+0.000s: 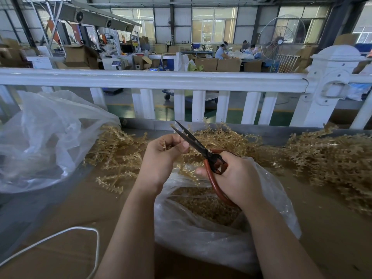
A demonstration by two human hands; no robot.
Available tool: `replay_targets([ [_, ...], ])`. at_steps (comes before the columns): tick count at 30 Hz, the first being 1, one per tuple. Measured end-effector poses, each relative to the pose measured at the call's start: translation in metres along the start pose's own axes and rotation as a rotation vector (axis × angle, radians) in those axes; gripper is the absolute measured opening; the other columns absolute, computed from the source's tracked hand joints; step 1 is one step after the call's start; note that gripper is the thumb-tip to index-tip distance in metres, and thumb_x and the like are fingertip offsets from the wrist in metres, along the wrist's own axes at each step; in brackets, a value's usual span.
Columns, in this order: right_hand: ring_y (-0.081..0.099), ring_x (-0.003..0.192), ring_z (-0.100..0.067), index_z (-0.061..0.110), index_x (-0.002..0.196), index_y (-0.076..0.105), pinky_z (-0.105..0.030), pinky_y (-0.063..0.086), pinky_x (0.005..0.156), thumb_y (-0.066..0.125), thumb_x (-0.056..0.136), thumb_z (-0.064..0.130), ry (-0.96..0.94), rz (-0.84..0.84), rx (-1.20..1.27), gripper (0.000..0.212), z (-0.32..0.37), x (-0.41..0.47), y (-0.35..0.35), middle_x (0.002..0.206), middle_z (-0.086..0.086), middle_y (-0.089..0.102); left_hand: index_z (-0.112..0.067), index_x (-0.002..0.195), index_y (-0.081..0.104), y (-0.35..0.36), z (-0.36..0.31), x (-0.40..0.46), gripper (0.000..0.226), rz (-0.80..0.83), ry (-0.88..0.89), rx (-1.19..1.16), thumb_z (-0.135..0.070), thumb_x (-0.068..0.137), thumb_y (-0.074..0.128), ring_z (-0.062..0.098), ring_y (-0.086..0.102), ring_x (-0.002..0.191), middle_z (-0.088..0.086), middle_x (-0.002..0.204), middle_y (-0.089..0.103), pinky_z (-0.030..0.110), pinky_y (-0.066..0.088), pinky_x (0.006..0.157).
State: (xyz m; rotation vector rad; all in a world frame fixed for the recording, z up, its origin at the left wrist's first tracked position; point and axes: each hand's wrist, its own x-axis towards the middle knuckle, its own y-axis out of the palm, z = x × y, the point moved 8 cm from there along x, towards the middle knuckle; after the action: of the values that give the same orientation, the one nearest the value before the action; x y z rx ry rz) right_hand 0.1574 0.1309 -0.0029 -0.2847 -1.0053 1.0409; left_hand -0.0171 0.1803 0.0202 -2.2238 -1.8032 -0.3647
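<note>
Just above the centre of the frame, clenched around a small amber comb-toothed plastic sprue strip (164,145): the left hand (161,154), fingers curled over it, thumb pressing in from the right. Immediately right of that thumb, close to touching, black-bladed scissors with red-brown loop handles (193,140), gripped by the right hand (235,178) at lower right, fingers threaded through the loops. Blades slightly parted, long axis slanting from lower right up to upper left, tips reaching past the left knuckles. Strip mostly hidden inside the fist, its exact lie against the blades hard to tell. Likely next: feeding the strip's end rightward into the blade gap, then closing. Directly below both hands, the open mouth of a clear plastic bag (211,238) holding cut amber bits (201,204), well placed for catching offcuts
</note>
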Motion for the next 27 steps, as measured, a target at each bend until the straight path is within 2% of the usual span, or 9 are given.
replay_targets([
  [2,0.049,0.052,0.013,0.04,0.081,0.054,-0.008,0.037,0.049,0.056,0.066,0.085,-0.015,0.004,-0.029,0.048,0.003,0.0,-0.001,0.053,0.028,0.044,-0.021,0.071,0.069,-0.001,0.002,0.001,0.023,-0.006,-0.005,0.022,-0.011,0.092,0.066,0.009,0.059,0.073,-0.003,0.072,0.064,0.02,0.048,0.075],
  [4,0.048,0.055,0.012,0.037,0.084,0.056,-0.01,0.032,0.048,0.051,0.067,0.088,-0.033,0.004,-0.06,0.054,0.005,0.001,-0.002,0.057,0.028,0.046,-0.01,0.078,0.069,0.0,0.003,0.002,0.013,-0.005,-0.003,0.06,-0.007,0.091,0.066,0.006,0.058,0.07,-0.004,0.071,0.064,0.015,0.047,0.069],
  [10,0.053,0.062,0.006,0.033,0.09,0.06,-0.01,0.033,0.053,0.049,0.066,0.089,-0.048,-0.003,-0.074,0.061,0.007,0.003,-0.003,0.067,0.025,0.054,-0.007,0.086,0.071,0.003,0.006,0.004,0.004,0.007,0.01,0.122,-0.007,0.089,0.068,-0.003,0.059,0.066,-0.011,0.069,0.067,0.007,0.042,0.061],
  [14,0.05,0.059,0.009,0.036,0.085,0.056,-0.007,0.031,0.052,0.053,0.067,0.086,-0.055,-0.012,-0.058,0.054,0.009,0.001,-0.002,0.062,0.029,0.047,-0.004,0.086,0.07,0.005,0.007,0.003,0.005,0.032,0.016,0.094,-0.005,0.09,0.067,-0.004,0.058,0.065,-0.011,0.068,0.065,0.006,0.042,0.06],
  [16,0.048,0.057,0.013,0.039,0.083,0.054,-0.007,0.033,0.048,0.056,0.068,0.085,-0.052,-0.012,-0.041,0.048,0.008,0.001,-0.001,0.059,0.03,0.046,-0.002,0.085,0.068,0.007,0.007,0.003,0.007,0.049,0.01,0.071,-0.005,0.09,0.066,0.0,0.057,0.066,-0.008,0.069,0.064,0.008,0.043,0.062],
  [19,0.047,0.054,0.014,0.038,0.081,0.054,-0.005,0.038,0.054,0.06,0.068,0.082,-0.049,-0.022,-0.019,0.046,0.005,0.001,-0.001,0.055,0.028,0.045,-0.005,0.081,0.068,0.009,0.006,0.002,0.01,0.067,0.011,0.06,-0.005,0.091,0.065,0.003,0.057,0.068,-0.004,0.071,0.063,0.01,0.045,0.064],
  [22,0.048,0.054,0.013,0.037,0.081,0.056,-0.005,0.038,0.053,0.058,0.067,0.083,-0.047,-0.025,-0.013,0.048,0.004,0.001,-0.001,0.055,0.028,0.045,-0.01,0.079,0.068,0.01,0.007,0.0,0.011,0.085,-0.015,0.009,-0.006,0.09,0.067,0.009,0.06,0.075,0.003,0.078,0.066,0.013,0.047,0.068],
  [25,0.049,0.053,0.012,0.039,0.081,0.054,-0.005,0.04,0.058,0.058,0.067,0.083,-0.051,-0.018,0.006,0.046,0.003,0.002,-0.001,0.055,0.027,0.045,-0.013,0.084,0.069,0.006,0.008,-0.001,0.01,0.07,-0.056,-0.105,-0.009,0.091,0.064,0.013,0.06,0.077,0.002,0.081,0.066,0.023,0.047,0.074],
  [27,0.05,0.055,0.012,0.039,0.081,0.055,-0.006,0.04,0.058,0.058,0.067,0.083,-0.042,-0.003,0.009,0.046,0.003,0.002,0.0,0.055,0.027,0.047,-0.018,0.08,0.07,0.003,0.006,-0.001,0.019,0.052,-0.049,-0.163,-0.008,0.094,0.061,0.013,0.06,0.075,0.002,0.079,0.067,0.026,0.046,0.077],
])
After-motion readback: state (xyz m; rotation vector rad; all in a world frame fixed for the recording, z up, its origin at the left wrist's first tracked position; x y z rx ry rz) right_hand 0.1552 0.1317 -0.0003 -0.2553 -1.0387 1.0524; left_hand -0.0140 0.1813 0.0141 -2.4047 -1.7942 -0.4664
